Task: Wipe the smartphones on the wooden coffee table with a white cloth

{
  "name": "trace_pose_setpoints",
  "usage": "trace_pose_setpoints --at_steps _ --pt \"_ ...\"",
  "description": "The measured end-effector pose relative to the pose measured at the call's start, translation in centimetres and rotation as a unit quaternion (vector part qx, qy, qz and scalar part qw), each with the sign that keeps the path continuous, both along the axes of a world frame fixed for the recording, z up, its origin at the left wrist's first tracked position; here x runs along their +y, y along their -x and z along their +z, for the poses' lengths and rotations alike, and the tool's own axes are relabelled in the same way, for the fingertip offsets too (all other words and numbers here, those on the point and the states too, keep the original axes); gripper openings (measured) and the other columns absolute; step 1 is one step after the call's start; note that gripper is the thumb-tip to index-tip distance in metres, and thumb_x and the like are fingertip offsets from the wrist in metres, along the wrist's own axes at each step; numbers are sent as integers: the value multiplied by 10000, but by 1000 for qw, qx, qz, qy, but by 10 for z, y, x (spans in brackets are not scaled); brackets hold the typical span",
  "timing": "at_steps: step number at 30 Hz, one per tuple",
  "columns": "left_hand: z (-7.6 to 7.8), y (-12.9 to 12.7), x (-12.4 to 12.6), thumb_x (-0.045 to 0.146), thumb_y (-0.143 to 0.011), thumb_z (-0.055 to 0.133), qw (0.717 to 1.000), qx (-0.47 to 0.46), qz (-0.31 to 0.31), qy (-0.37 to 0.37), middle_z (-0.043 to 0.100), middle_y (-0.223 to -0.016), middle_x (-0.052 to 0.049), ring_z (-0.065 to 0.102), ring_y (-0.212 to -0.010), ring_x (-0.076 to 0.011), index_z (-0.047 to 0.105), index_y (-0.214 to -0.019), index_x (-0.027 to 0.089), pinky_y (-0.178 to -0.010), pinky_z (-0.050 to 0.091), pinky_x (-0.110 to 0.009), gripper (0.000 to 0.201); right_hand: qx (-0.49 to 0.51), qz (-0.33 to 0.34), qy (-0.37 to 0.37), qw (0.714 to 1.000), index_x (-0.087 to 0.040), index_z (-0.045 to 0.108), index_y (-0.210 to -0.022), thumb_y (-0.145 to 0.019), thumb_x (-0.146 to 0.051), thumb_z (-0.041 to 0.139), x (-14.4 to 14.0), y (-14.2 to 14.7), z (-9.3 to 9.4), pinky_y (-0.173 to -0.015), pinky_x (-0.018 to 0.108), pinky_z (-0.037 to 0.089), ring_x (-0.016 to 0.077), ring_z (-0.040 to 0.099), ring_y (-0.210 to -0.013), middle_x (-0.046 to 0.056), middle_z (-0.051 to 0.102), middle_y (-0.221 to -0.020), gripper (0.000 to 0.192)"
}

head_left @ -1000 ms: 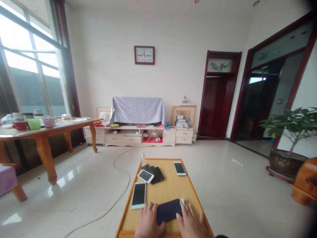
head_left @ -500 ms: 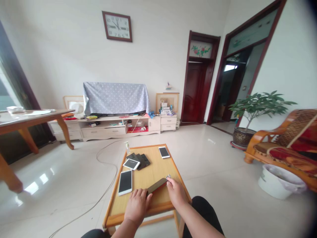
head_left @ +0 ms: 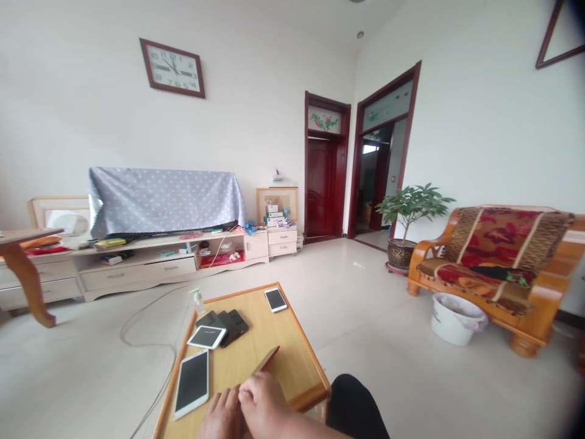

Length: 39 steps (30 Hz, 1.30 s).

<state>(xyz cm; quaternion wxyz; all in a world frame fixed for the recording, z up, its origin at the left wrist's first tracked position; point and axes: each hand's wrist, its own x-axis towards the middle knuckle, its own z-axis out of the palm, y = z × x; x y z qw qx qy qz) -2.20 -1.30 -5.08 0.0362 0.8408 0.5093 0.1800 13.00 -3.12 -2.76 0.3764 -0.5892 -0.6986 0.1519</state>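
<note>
Lying flat a second ago, the dark red-sided cover (head_left: 268,360) now tilts up right of the white tablet (head_left: 192,384), so handling seems turned to lifting. Left hand (head_left: 220,417) and right hand (head_left: 262,402) meet, fingers curled; grip unclear.

Wooden table (head_left: 276,335) with touchscreen devices (head_left: 192,382)

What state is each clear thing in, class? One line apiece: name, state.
Left hand, fingers bent
Right hand, fingers curled
Thin reddish object, tilted, partly hidden
Large white device, flat, screen dark
Middle white device, screen mostly dark
Far white phone, flat, screen dark
Black devices, overlapping
Red door, shut
Doorway beside it, open
Dotted cloth, draped
Bin, open-topped
Long drawer, shut
</note>
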Motion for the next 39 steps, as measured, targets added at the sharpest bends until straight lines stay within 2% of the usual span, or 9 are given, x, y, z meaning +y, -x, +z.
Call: trace_pose_setpoints --at_steps 3,7,12,15,19,23,29,32,39 --pt "-1 2 2 254 -958 394 1000 -15 -13 4 681 -1022 -64 593 -922 -216 630 -1140 249 -872 449 -341 298 47 -17 28 998 -239 695 -882 -923 -223 509 3 -6 5 -783 239 430 161 647 -877 1 718 -902 192" --pt "4 2 -4 334 -1013 317 999 -39 3 -16 690 -1021 -65 602 -965 -219 613 -1165 244 -902 451 -345 344 140 -132 99 976 -224 669 -1005 -910 -316 561 27 -37 8 -705 245 441 171 662 -799 10 728 -864 171" --pt "9 3 -8 375 -1024 289 998 -49 40 -8 697 -982 -57 622 -985 -212 587 -1167 233 -905 452 -328 360 161 -161 122 966 -189 618 -1148 -941 -392 488 58 -64 -5 -724 254 448 184 671 -905 66 728 -1035 317" --pt "6 6 -6 395 -1020 287 994 -76 73 17 696 -1046 -67 635 -1018 -210 534 -1239 218 -926 450 -332 374 166 -157 128 965 -195 627 -1140 -959 -390 428 60 -65 -13 -708 244 451 175 677 -914 62 729 -1061 332" --pt "3 10 -1 425 -1007 318 984 -132 111 45 685 -1161 -70 642 -1070 -209 483 -1297 238 -938 452 -330 383 156 -143 130 969 -200 660 -1007 -951 -356 425 50 -59 -22 -678 238 440 167 675 -833 37 743 -950 288" --pt "2 11 5 456 -998 319 978 -146 137 56 684 -1111 -77 637 -1034 -232 499 -1291 232 -922 453 -353 411 131 -128 118 976 -203 669 -885 -934 -337 460 45 -54 -30 -676 241 426 163 652 -755 16 727 -817 253" --pt "2 12 11 473 -965 381 983 -83 143 87 694 -1157 -69 608 -1088 -247 506 -1287 247 -920 416 -338 413 97 -127 83 984 -201 676 -872 -923 -350 482 50 -46 -35 -775 259 446 182 651 -862 53 705 -951 249" --pt "3 11 12 472 -962 370 985 -50 143 88 715 -1100 -65 621 -1046 -250 518 -1261 250 -889 402 -340 401 87 -108 71 988 -209 679 -894 -931 -335 468 53 -40 -34 -795 257 457 181 655 -880 51 693 -956 249" --pt "8 7 9 458 -960 353 984 -17 157 81 719 -988 -52 609 -1012 -254 568 -1116 256 -884 374 -354 333 62 -71 61 994 -211 680 -942 -824 -164 529 55 -33 -33 -805 263 478 188 653 -893 61 667 -1023 197"
